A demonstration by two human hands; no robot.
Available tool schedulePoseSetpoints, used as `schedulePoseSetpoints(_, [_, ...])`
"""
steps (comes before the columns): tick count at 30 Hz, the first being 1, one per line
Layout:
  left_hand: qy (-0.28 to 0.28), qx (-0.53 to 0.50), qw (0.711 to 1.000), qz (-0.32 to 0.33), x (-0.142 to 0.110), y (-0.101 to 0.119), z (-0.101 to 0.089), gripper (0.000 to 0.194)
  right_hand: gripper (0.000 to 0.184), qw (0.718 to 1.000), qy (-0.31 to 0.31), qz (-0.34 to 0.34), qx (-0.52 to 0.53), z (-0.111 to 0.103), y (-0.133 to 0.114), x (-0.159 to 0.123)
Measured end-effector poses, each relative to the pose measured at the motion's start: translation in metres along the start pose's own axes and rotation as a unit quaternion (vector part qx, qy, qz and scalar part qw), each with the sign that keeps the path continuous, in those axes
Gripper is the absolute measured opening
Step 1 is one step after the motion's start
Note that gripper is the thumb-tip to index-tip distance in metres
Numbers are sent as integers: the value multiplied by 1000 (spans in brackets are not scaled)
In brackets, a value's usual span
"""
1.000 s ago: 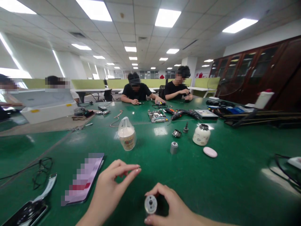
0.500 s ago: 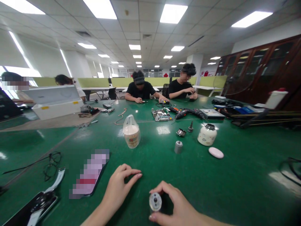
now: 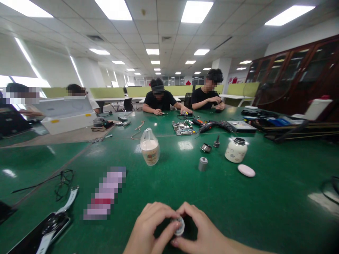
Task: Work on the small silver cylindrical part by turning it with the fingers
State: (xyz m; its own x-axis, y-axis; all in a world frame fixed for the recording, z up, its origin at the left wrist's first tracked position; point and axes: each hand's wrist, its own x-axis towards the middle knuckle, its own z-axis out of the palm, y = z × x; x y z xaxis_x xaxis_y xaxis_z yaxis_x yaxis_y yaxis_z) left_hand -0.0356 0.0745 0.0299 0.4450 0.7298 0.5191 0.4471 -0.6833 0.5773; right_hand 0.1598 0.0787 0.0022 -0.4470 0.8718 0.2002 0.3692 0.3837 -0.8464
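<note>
My right hand (image 3: pixel 196 227) is closed around the side of a small cylindrical motor (image 3: pixel 180 227), gripping it between thumb and fingers close to the table's front edge. Its round silvery end faces up. My left hand (image 3: pixel 156 225) has thumb and forefinger pinched together over that end; whatever lies between the fingertips is too small and covered to make out. Farther off stands a similar grey metal cylinder (image 3: pixel 203 164). Beyond it are a dark metal casing piece (image 3: pixel 206 148) and a part with an upright shaft (image 3: pixel 216 142).
Left of my hands lie a blurred-out phone (image 3: pixel 104 195), a watch (image 3: pixel 54 222) and cables (image 3: pixel 63 181). A bagged cup (image 3: pixel 150 150) stands ahead; a cream jar (image 3: pixel 236 151) and its pink lid (image 3: pixel 246 170) are right. Behind are a circuit board (image 3: pixel 184 127), power drills (image 3: pixel 212 126) and co-workers.
My left hand has moved right and down, from beside the motor to over its upper end. The right hand keeps its grip on the motor. The whole view has shifted slightly.
</note>
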Motion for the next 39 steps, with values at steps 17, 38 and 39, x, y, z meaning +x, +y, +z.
schedulePoseSetpoints(17, [29,-54,998,-19,-14,-5,18,66,40,993,22,-81,79,-15,-9,-5])
schedulePoseSetpoints(38, [-5,-29,998,-50,-16,-12,22,57,9,973,142,-5,-182,-64,19,33])
schedulePoseSetpoints(39, [-11,-28,998,-47,-16,-13,22,54,9,968,137,3,-212,-67,27,35])
